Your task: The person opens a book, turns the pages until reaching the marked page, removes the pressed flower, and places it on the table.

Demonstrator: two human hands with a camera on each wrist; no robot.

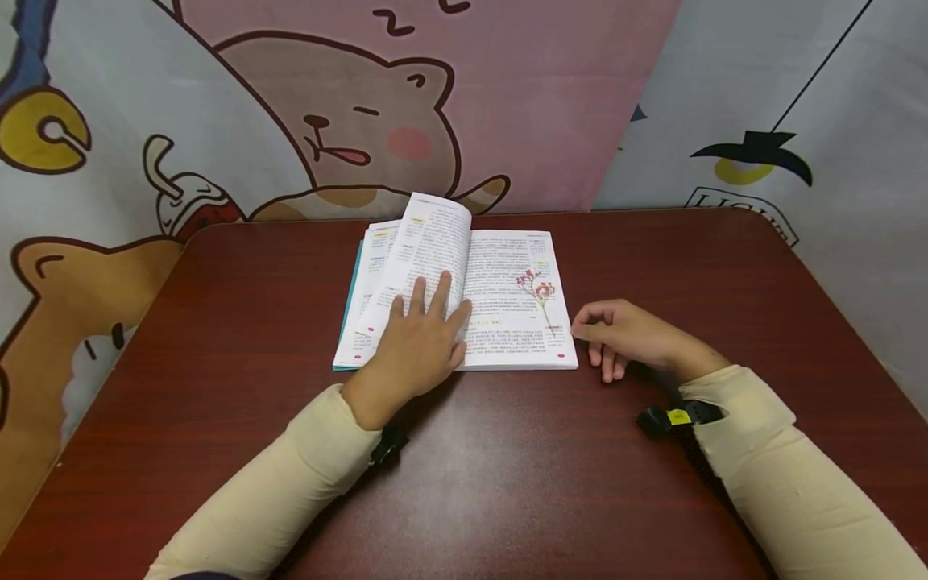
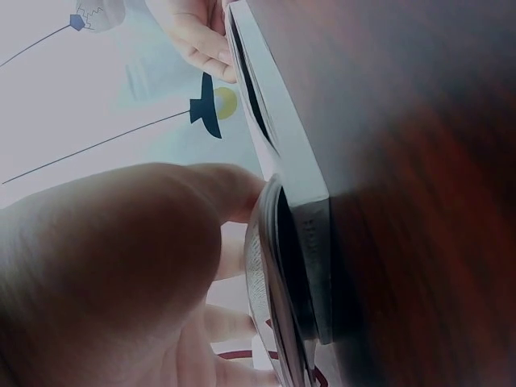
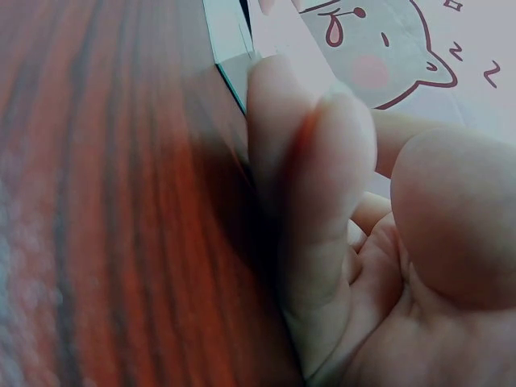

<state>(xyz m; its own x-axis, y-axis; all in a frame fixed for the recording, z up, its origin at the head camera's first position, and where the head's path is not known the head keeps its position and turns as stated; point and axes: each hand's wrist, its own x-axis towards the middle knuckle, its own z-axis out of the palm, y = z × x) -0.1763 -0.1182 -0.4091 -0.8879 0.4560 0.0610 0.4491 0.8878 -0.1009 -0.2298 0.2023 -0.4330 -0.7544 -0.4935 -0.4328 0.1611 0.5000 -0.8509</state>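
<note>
An open book (image 1: 500, 302) with a teal cover edge lies on the table, lines of small print on its pages. On the right page is a sprig of small red flowers (image 1: 540, 292) with a thin stem. My left hand (image 1: 420, 342) rests with spread fingers on a raised, curving left leaf (image 1: 428, 242), its thumb near the spine. At the lower right edge, my right hand (image 1: 631, 338) has thumb and forefinger together on the page edge, the other fingers loosely bent below. From the left wrist, a dark gap shows between the upper pages and the page block (image 2: 290, 153).
The dark red wooden table (image 1: 507, 483) stretches around the book on all sides. Behind it hangs a cloth backdrop (image 1: 551, 97) with cartoon animals and a lamp. Each wrist wears a black strap; the right strap (image 1: 677, 417) has a yellow label.
</note>
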